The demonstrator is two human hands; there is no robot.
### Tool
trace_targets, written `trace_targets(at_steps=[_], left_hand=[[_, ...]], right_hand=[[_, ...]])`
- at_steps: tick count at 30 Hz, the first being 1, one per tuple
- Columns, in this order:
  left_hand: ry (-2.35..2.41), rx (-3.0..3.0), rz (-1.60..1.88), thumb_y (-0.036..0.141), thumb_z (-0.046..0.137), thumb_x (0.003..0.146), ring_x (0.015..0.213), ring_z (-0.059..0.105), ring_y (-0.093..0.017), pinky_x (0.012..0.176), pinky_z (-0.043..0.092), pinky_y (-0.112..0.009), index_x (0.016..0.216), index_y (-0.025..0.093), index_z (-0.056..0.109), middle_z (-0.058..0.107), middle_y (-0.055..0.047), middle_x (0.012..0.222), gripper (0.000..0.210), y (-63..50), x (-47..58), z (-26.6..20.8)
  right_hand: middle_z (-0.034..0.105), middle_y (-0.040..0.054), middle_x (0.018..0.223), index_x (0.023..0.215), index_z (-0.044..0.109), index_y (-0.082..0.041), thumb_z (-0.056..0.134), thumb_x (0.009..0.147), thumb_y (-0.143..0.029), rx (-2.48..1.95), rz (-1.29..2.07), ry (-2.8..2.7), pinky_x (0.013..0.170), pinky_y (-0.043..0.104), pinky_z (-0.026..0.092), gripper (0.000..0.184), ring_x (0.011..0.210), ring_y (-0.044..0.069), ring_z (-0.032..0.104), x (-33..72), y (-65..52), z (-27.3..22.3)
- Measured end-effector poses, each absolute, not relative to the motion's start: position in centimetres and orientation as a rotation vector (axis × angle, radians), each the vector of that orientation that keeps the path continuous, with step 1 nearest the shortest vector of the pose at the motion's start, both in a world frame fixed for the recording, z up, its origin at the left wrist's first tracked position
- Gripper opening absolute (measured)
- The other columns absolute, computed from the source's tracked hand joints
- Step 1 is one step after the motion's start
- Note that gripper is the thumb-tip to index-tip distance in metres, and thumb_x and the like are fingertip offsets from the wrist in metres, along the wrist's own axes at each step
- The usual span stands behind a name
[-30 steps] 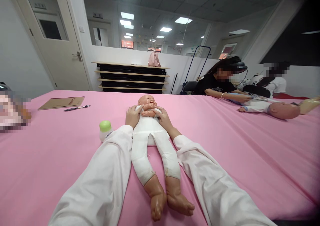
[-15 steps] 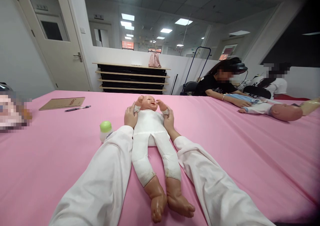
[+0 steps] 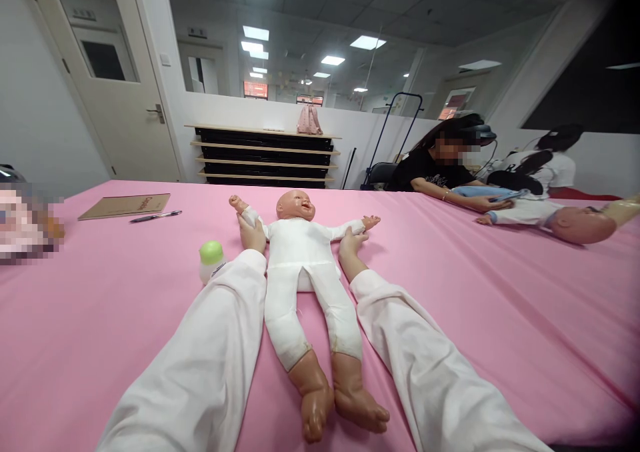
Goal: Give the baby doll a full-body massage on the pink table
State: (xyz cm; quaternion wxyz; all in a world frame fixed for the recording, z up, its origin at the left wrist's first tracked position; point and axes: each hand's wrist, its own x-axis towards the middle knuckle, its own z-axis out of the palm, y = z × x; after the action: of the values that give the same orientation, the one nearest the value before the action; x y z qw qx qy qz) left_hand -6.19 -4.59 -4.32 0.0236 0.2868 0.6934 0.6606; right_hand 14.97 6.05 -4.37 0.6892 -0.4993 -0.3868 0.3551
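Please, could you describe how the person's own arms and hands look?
The left sleeve and right sleeve are long, loose, plain white and wrinkled, ending near the wrists. The left hand and right hand are without gloves; no watch or ring can be seen.

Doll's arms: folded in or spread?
Spread. The arms of the doll stretch out to either side, the person's left hand holding one and the right hand the other.

White wall (image 3: pixel 363 132), beige door (image 3: pixel 127 112) with glazed panel (image 3: pixel 115 22), wide window (image 3: pixel 310 12) showing rectangular white ceiling lights (image 3: pixel 367 43), black rack (image 3: pixel 263 139) with pale wooden boards (image 3: pixel 225 129).
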Motion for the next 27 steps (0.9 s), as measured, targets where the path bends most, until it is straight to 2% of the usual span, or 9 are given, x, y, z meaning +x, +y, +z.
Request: trace_targets(at_steps=[4, 7, 10, 13, 15, 20, 23, 27], left_hand=[[2.259, 0.955, 1.996, 0.031, 0.045, 0.081, 0.119, 0.043, -0.026, 0.097, 0.037, -0.036, 0.139, 0.017, 0.016, 0.043, -0.012, 0.132, 0.067, -5.1, -5.6, -3.5], [2.305, 1.181, 1.92, 0.034, 0.042, 0.083, 0.112, 0.049, -0.027, 0.09, 0.04, -0.037, 0.141, 0.017, 0.013, 0.049, -0.014, 0.124, 0.067, -5.1, -5.5, -3.5], [2.318, 1.418, 1.862, 0.034, 0.04, 0.083, 0.104, 0.052, -0.026, 0.084, 0.043, -0.038, 0.141, 0.017, 0.012, 0.051, -0.014, 0.117, 0.067, -4.9, -5.6, -3.6], [2.315, 1.675, 1.814, 0.031, 0.04, 0.083, 0.105, 0.049, -0.025, 0.088, 0.04, -0.037, 0.14, 0.015, 0.017, 0.051, -0.014, 0.118, 0.063, -4.7, -5.6, -3.7], [2.314, 1.858, 1.717, 0.026, 0.041, 0.083, 0.106, 0.046, -0.024, 0.091, 0.038, -0.037, 0.138, 0.017, 0.025, 0.051, -0.012, 0.119, 0.058, -4.6, -5.5, -3.7], [2.378, 2.11, 1.398, 0.014, 0.041, 0.08, 0.103, 0.044, -0.023, 0.089, 0.037, -0.037, 0.128, 0.032, 0.043, 0.051, -0.004, 0.121, 0.051, -4.8, -5.3, -3.5], [2.419, 2.146, 1.311, 0.013, 0.042, 0.079, 0.101, 0.044, -0.024, 0.086, 0.038, -0.038, 0.125, 0.036, 0.045, 0.051, -0.003, 0.121, 0.053, -5.0, -5.1, -3.3], [2.422, 2.146, 1.301, 0.011, 0.042, 0.078, 0.102, 0.044, -0.024, 0.086, 0.038, -0.039, 0.126, 0.036, 0.045, 0.051, -0.003, 0.121, 0.054, -5.0, -5.1, -3.3]], right_hand=[[0.035, 0.0155, 0.132, 0.126, 0.022, -0.015, 0.044, 0.077, -0.021, -0.921, 0.599, -1.106, 0.101, 0.036, 0.033, 0.054, 0.122, 0.017, 0.038, 14.6, 4.6, -3.7], [0.037, 0.012, 0.13, 0.129, 0.026, -0.019, 0.043, 0.078, -0.02, -0.734, 0.442, -1.41, 0.101, 0.041, 0.031, 0.054, 0.122, 0.019, 0.036, 14.2, 3.7, -3.6], [0.041, 0.0089, 0.124, 0.128, 0.035, -0.024, 0.04, 0.077, -0.013, -0.572, 0.315, -1.727, 0.1, 0.043, 0.033, 0.052, 0.119, 0.021, 0.038, 13.9, 3.3, -3.6], [0.046, 0.0059, 0.121, 0.119, 0.049, -0.026, 0.039, 0.075, -0.007, -0.461, 0.216, -1.951, 0.098, 0.042, 0.036, 0.049, 0.115, 0.02, 0.042, 13.8, 3.3, -3.5], [0.05, 0.0043, 0.119, 0.115, 0.054, -0.027, 0.039, 0.075, -0.007, -0.395, 0.168, -2.038, 0.097, 0.042, 0.037, 0.047, 0.113, 0.02, 0.044, 13.7, 3.4, -3.2], [0.055, 0.0044, 0.115, 0.112, 0.057, -0.026, 0.039, 0.074, -0.004, -0.365, 0.128, -2.084, 0.093, 0.04, 0.039, 0.047, 0.108, 0.019, 0.048, 13.4, 3.6, -3.0], [0.056, 0.0055, 0.113, 0.11, 0.059, -0.024, 0.039, 0.073, -0.004, -0.382, 0.127, -2.1, 0.093, 0.04, 0.039, 0.047, 0.107, 0.019, 0.049, 13.3, 3.8, -3.0], [0.056, 0.0046, 0.113, 0.11, 0.058, -0.025, 0.038, 0.072, -0.003, -0.384, 0.161, -2.103, 0.094, 0.04, 0.039, 0.048, 0.107, 0.019, 0.049, 13.4, 3.9, -3.1]])
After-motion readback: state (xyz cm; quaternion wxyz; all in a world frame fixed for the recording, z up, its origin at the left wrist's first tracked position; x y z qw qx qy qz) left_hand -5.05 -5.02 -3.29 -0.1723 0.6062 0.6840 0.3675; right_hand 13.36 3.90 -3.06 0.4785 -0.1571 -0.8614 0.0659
